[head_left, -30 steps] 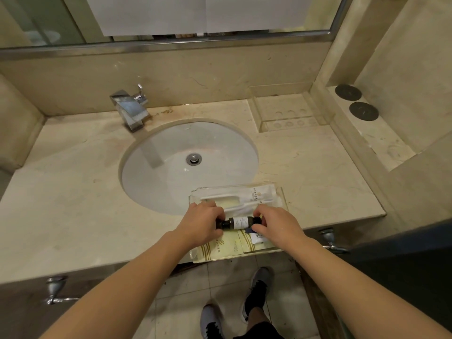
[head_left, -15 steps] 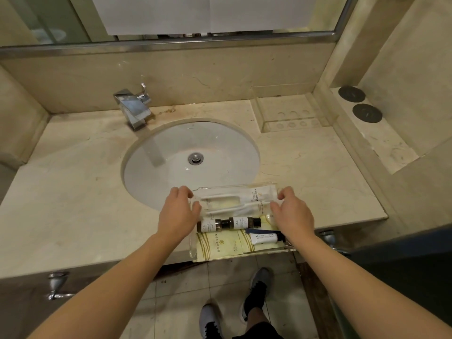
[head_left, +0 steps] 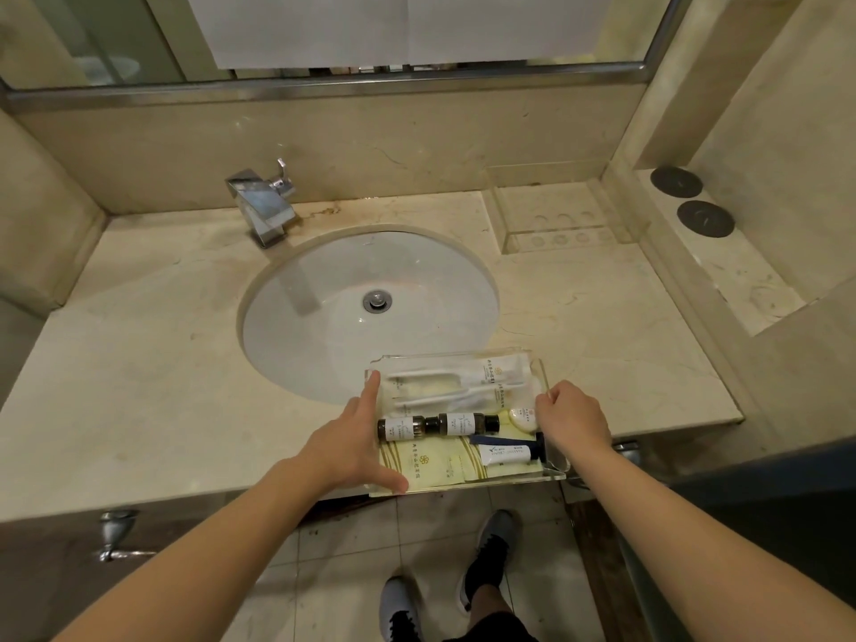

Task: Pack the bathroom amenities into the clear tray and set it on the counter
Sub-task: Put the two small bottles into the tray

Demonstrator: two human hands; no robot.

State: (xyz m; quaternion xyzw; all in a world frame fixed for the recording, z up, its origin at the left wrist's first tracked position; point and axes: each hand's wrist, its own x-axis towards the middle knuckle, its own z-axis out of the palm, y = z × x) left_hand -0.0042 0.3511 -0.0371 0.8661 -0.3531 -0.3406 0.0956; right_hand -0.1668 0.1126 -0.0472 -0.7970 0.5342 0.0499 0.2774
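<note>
The clear tray [head_left: 514, 481] rests at the counter's front edge, partly over the sink rim. Inside lie white wrapped toothbrush packets [head_left: 458, 384], two dark small bottles [head_left: 437, 425] end to end, a round soap [head_left: 523, 417], a white tube with a dark cap [head_left: 507, 454] and yellow-striped sachets [head_left: 426, 465]. My left hand [head_left: 349, 444] grips the tray's left side, forefinger stretched along the wall and thumb at the front corner. My right hand [head_left: 572, 421] holds the tray's right wall with curled fingers.
The oval white sink [head_left: 333, 289] sits mid-counter with a chrome faucet [head_left: 264, 206] behind it. A clear acrylic holder [head_left: 556, 215] stands at the back right. Two dark round discs [head_left: 690, 201] lie on the raised right ledge. Beige counter [head_left: 129, 386] spreads left. My shoes show below.
My hands have let go of the small bottle, which now lies in the tray, and have taken hold of the tray's left and right sides.
</note>
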